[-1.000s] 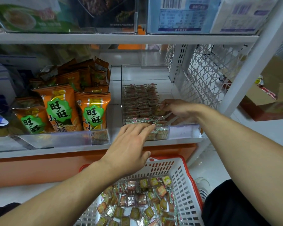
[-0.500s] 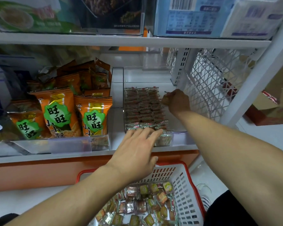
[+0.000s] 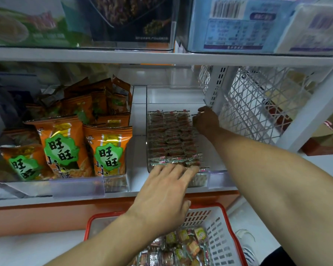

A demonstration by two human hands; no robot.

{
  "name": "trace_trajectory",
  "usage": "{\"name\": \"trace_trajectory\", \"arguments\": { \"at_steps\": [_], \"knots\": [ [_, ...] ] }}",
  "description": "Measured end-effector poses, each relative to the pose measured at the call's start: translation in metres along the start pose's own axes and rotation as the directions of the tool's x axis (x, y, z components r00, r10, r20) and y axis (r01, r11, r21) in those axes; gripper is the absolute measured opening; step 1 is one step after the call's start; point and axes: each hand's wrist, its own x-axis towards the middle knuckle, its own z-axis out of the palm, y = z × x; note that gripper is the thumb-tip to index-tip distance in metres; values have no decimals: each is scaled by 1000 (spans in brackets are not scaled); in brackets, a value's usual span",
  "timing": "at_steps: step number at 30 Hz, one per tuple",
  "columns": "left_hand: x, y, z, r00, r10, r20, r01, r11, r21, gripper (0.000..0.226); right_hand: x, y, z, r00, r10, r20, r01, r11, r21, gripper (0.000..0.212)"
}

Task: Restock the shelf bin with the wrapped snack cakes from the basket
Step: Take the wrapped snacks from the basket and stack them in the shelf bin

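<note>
The wrapped snack cakes [image 3: 171, 139] stand on edge in three tight rows inside a clear shelf bin [image 3: 215, 170] on the middle shelf; there are too many, too closely packed, to count. The rows fill the bin's left and middle, leaving a bare strip along its right wall. The right hand [image 3: 206, 120] reaches deep along that strip to the far right end of the rows, fingers curled and pinching something small there; what it pinches is too dark to make out. The left hand [image 3: 161, 196] lies flat with straight fingers, their tips pressing on the nearest cakes at the bin's front lip, gripping nothing.

Below the shelf, a white plastic basket with a red rim [image 3: 222, 246] holds a loose heap of more wrapped cakes [image 3: 181, 246], partly hidden by the left forearm.

Left of the bin, a second clear tray holds orange snack bags [image 3: 106, 148]; three front ones bear a green badge reading 旺旺, with more bags behind. On the shelf above stands a blue box [image 3: 235, 24] with a barcode.
</note>
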Motion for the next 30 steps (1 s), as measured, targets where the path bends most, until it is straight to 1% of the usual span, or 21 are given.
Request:
{"name": "trace_trajectory", "arguments": {
  "at_steps": [1, 3, 4, 5, 6, 7, 10, 11, 14, 15, 16, 18, 21, 23, 24, 25, 27, 28, 30],
  "knots": [
    [0, 0, 0, 1000, 1, 2, -1, 1000, 1, 79, 1, -1, 2, 999, 45, 10, -45, 996, 70, 36],
    [0, 0, 0, 1000, 1, 2, -1, 1000, 1, 80, 0, -1, 9, 995, 97, -12, -94, 983, 155, 38],
    [1, 0, -1, 1000, 1, 4, -1, 1000, 1, 79, -2, -1, 12, 993, 119, -18, -113, 973, 201, 42],
    [1, 0, -1, 1000, 1, 6, -1, 1000, 1, 79, -3, -1, 13, 989, 147, -20, -139, 967, 212, 49],
    [0, 1, -1, 1000, 0, 5, 0, 1000, 1, 79, -3, -1, 14, 984, 178, -29, -171, 970, 172, 54],
    [0, 1, -1, 1000, -3, 5, 3, 1000, -4, 79, -2, -2, 13, 977, 211, -40, -205, 971, 123, 52],
    [-2, 3, -1, 1000, -12, 10, 12, 1000, -21, 80, -1, -6, 13, 969, 238, -68, -235, 971, 43, 32],
    [-2, 3, -1, 1000, -12, 10, 12, 1000, -23, 80, -1, -8, 12, 965, 255, -55, -252, 966, 55, 31],
    [-3, 3, 0, 1000, -18, 19, 19, 999, -39, 80, -4, -10, 12, 946, 325, 7, -320, 929, 184, 38],
    [-3, 2, -1, 1000, -16, 22, 17, 999, -40, 80, -6, -10, 9, 943, 332, 17, -329, 924, 194, 37],
    [-3, 2, -1, 999, -19, 26, 20, 999, -43, 80, -7, -10, 6, 944, 329, 32, -329, 926, 186, 31],
    [-3, 3, -3, 999, -26, 33, 27, 998, -56, 82, -14, -15, -4, 952, 288, 99, -300, 944, 136, 18],
    [-5, 7, -7, 998, -31, 59, 35, 997, -68, 87, -36, -31, -24, 962, 196, 191, -213, 974, 74, 26],
    [-8, 8, -8, 996, -29, 81, 35, 997, -75, 89, -57, -43, -40, 969, 128, 211, -122, 992, -41, 21],
    [-11, 8, -9, 996, -25, 91, 32, 997, -74, 90, -71, -49, -45, 977, 64, 205, -45, 994, -96, 29],
    [-14, 8, -9, 995, -22, 98, 29, 997, -68, 91, -89, -54, -50, 983, 7, 186, 13, 994, -105, 36],
    [-22, 6, -10, 995, -28, 98, 32, 999, -38, 92, -133, -58, -56, 989, -98, 106, 105, 993, -60, 36],
    [-26, 4, -11, 995, -41, 89, 43, 999, -21, 92, -154, -56, -58, 985, -160, 63, 164, 984, -74, 34],
    [-33, 2, -12, 994, -75, 77, 76, 997, -14, 92, -191, -43, -55, 977, -212, 31, 215, 966, -145, 37]
  ]
}}
